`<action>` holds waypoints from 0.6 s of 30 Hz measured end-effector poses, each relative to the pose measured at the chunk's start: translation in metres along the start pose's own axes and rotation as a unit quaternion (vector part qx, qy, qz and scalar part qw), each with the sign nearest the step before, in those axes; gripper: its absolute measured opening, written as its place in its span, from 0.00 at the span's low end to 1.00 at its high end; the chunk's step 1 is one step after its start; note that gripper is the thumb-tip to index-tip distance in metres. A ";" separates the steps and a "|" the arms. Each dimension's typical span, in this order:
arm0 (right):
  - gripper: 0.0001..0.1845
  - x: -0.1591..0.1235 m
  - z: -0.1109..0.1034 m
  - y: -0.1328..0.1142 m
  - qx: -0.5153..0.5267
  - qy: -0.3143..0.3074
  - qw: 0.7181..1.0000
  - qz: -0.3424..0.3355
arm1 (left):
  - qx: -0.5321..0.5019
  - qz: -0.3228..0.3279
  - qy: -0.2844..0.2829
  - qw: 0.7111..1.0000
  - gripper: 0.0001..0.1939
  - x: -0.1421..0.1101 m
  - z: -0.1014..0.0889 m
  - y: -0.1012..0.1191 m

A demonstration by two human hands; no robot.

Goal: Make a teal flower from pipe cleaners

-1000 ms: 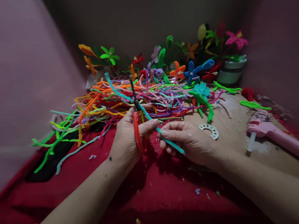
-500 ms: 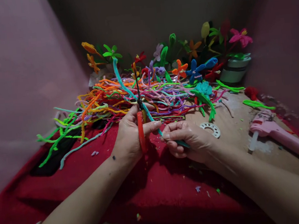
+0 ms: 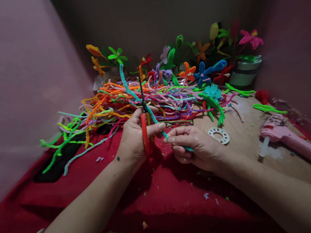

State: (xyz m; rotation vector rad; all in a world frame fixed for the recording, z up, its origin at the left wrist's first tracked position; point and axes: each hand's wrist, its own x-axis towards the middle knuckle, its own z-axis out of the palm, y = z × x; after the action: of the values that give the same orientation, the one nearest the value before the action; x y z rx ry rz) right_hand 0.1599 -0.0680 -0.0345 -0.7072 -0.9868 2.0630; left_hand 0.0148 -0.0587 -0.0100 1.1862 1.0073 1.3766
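Note:
My left hand (image 3: 135,135) is closed around red-handled scissors (image 3: 145,132), whose dark blades point up and away from me. A turquoise pipe cleaner (image 3: 153,118) runs past the scissors and under my left thumb, its far end rising toward the flowers. My right hand (image 3: 191,142) pinches the near part of that pipe cleaner between thumb and fingers, and a short end pokes out below. Behind both hands lies a heap of many-coloured pipe cleaners (image 3: 170,102). Whether the blades touch the turquoise one I cannot tell.
A pink glue gun (image 3: 295,141) lies on the brown board (image 3: 244,152) at right, near a white ring with holes (image 3: 218,136). Pipe-cleaner flowers and a pale pot (image 3: 245,73) stand at the back. Red cloth (image 3: 97,195) covers the front, with scattered scraps.
The far end of the turquoise pipe cleaner has come slightly lower, and less of its near end shows below my right hand. Both hands have shifted slightly left, keeping their holds.

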 end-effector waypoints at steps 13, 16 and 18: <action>0.06 0.002 -0.003 -0.008 -0.013 0.124 0.983 -0.133 | 0.381 0.105 -0.060 0.917 0.16 0.009 -0.026 0.002; 0.06 0.004 -0.006 -0.012 -0.011 0.166 0.973 -0.161 | 0.548 0.205 -0.119 0.803 0.21 0.010 -0.035 -0.003; 0.05 0.005 -0.008 -0.014 -0.008 0.189 0.966 -0.175 | 0.605 0.247 -0.136 0.745 0.22 0.009 -0.036 -0.006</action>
State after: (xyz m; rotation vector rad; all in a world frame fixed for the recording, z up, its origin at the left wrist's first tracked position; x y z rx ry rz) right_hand 0.1680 -0.0543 -0.0282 -0.8303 -0.8385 1.5443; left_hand -0.0198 -0.0480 -0.0210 2.6898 1.4678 0.7280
